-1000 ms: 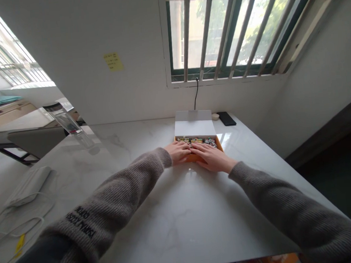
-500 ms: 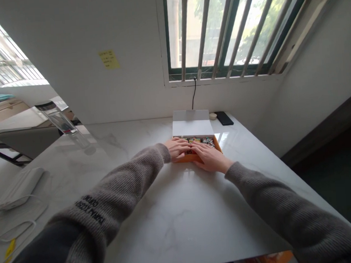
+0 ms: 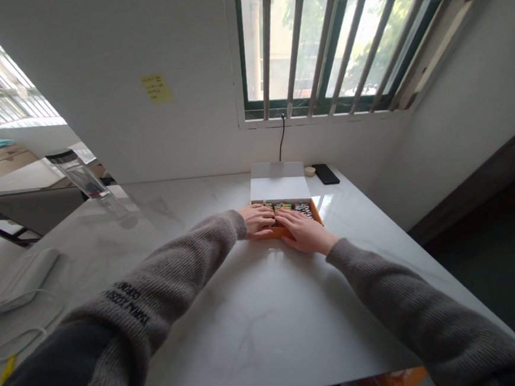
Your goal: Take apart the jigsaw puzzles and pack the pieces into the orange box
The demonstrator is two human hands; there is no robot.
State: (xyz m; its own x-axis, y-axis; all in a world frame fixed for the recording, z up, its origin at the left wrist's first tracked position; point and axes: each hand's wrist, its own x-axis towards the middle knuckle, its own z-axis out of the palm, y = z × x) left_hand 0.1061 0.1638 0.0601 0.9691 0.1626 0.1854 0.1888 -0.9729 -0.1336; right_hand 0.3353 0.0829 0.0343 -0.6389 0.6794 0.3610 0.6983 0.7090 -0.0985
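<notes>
An orange box [image 3: 316, 212] with its white lid [image 3: 279, 186] folded back lies on the marble-patterned table [image 3: 250, 324]. Several small, thin, multicoloured items [image 3: 302, 209] stand packed in rows inside it; their kind is too small to make out. My left hand [image 3: 257, 220] rests over the box's left side, fingers stretched across the contents. From the right, my right hand [image 3: 304, 231] lies over the front and middle, its fingers extended onto the items and its thumb near the front wall. Both hands hide part of the contents.
Behind the box are a black phone [image 3: 326, 174] and a small round white object [image 3: 310, 171]. A clear bottle [image 3: 80, 176] stands at the back left. A white device [image 3: 26, 281] with a white cable [image 3: 23, 336] lies at left. A yellow note [image 3: 156, 88] is on the wall.
The whole view has shifted slightly, so the scene sits a little further left. The left hand's fingers have drawn slightly apart from the right hand's; both remain over the box.
</notes>
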